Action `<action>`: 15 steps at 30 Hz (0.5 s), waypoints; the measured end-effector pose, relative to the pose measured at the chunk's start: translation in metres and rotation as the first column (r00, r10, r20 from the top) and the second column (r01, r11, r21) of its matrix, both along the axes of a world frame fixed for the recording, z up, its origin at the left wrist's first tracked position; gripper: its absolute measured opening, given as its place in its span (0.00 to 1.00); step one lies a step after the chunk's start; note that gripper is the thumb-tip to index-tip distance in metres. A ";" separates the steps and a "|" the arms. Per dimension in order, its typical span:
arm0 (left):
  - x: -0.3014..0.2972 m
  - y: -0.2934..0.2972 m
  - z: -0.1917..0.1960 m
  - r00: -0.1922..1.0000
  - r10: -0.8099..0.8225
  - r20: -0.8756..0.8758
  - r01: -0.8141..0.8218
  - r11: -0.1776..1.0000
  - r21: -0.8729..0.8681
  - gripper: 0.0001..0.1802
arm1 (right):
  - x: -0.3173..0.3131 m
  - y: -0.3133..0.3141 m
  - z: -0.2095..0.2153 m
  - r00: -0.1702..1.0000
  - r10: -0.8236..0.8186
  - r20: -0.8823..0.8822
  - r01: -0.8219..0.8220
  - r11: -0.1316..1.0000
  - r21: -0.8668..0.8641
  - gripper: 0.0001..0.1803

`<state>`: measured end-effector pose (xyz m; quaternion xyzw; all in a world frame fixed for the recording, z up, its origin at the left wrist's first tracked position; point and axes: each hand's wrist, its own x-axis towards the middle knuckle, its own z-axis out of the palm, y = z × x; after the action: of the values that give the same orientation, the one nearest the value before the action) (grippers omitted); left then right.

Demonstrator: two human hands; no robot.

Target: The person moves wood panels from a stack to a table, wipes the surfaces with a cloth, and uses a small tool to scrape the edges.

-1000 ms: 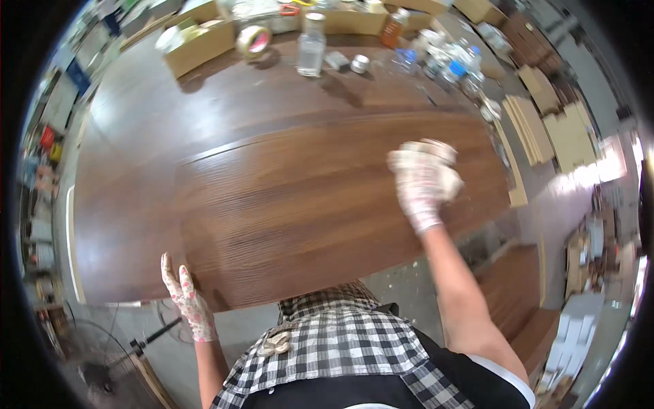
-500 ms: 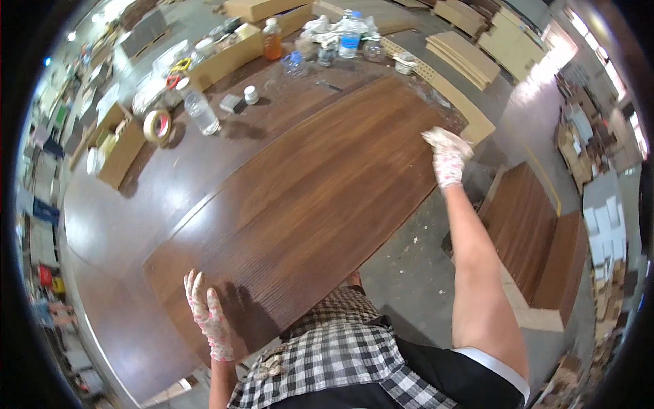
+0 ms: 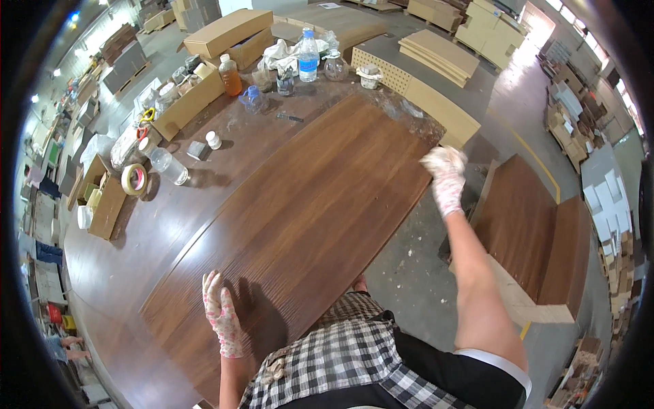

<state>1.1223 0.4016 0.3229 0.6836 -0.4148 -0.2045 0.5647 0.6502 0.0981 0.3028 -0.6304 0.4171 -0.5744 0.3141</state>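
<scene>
A long brown wood-grain panel [image 3: 293, 218] lies slantwise across the table in front of me. Over its near left end, my left hand [image 3: 223, 317], in a white glove with a pink pattern, is raised with the fingers stretched and holds nothing. My right hand [image 3: 447, 178], gloved alike, is at the panel's far right corner, closed around a whitish cloth [image 3: 439, 160]. Motion blurs the cloth and fingertips, so I cannot tell whether the cloth touches the panel's edge.
Beyond the panel stand a water bottle [image 3: 308, 58], a bottle of orange liquid [image 3: 230, 76], a small white bottle [image 3: 213, 140], a tape roll [image 3: 134, 179] and a clear bottle [image 3: 163, 162]. Cardboard trays [image 3: 187, 102] hold supplies. Brown boards [image 3: 524, 225] stand on the floor at right.
My right hand has moved with the cloth slightly nearer, off the panel's surface to its right edge. My left hand has shifted a little right. The view has tilted.
</scene>
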 end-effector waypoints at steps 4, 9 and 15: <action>-0.036 -0.044 0.012 0.901 0.174 -0.397 -0.215 0.975 -0.060 0.16 | 0.066 -0.020 0.069 0.758 -0.171 -0.629 0.107 0.985 -0.137 0.14; -0.038 -0.109 -0.027 0.904 0.086 0.419 -0.123 0.990 0.062 0.21 | 0.251 0.064 0.048 0.237 0.071 -0.969 -0.636 0.765 -0.099 0.17; -0.060 -0.132 -0.019 0.756 -0.020 0.654 -0.123 0.977 0.172 0.23 | 0.194 -0.080 -0.025 0.561 -0.057 -0.826 -0.285 0.923 -0.257 0.19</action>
<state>1.0626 0.2692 0.3037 0.7772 -0.5430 0.0204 0.3172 0.8439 0.0177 0.2778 -0.8966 0.3584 -0.2600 -0.0004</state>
